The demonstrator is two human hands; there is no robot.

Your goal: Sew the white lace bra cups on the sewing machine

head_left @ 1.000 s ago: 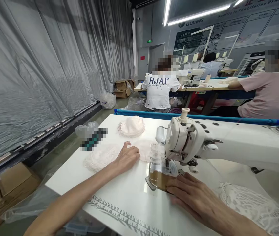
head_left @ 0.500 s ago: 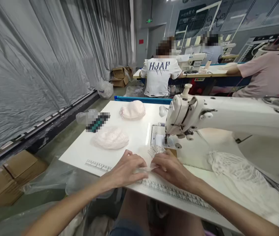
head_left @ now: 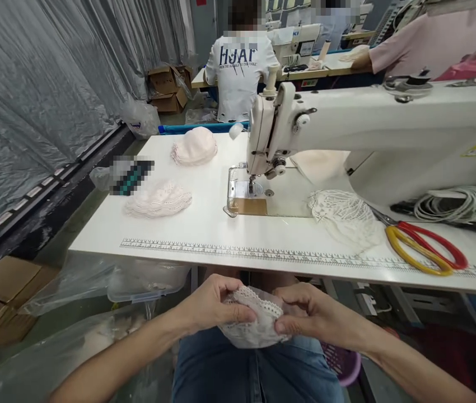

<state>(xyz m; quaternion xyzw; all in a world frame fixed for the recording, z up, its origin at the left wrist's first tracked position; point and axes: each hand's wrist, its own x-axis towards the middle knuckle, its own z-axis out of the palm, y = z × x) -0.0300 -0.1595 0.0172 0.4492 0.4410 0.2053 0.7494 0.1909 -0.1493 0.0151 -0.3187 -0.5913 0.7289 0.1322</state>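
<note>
Over my lap, just off the table's front edge, I hold a sheer white piece of lace-edged fabric (head_left: 252, 324). My left hand (head_left: 223, 308) pinches its left side, thumb on top near the scalloped lace trim. On the right, my right hand (head_left: 305, 310) grips the other side between thumb and fingers. Beyond them stands a white sewing machine (head_left: 271, 129), its needle area bare of fabric. Another white lace piece (head_left: 343, 215) lies right of the needle plate. Scissors (head_left: 425, 246) with red and yellow handles rest beside it.
Pale pink fabric stacks, one farther back (head_left: 196, 146) and one nearer (head_left: 160, 198), lie on the table's left side. A printed ruler (head_left: 229, 250) runs along the front edge. A purple basket (head_left: 349, 366) stands below. A co-worker in white (head_left: 242, 73) sits ahead.
Both hands have drawn the white lace fabric from near the needle, back off the table to above my lap. My view has tilted down, and the scissors now show fully.
</note>
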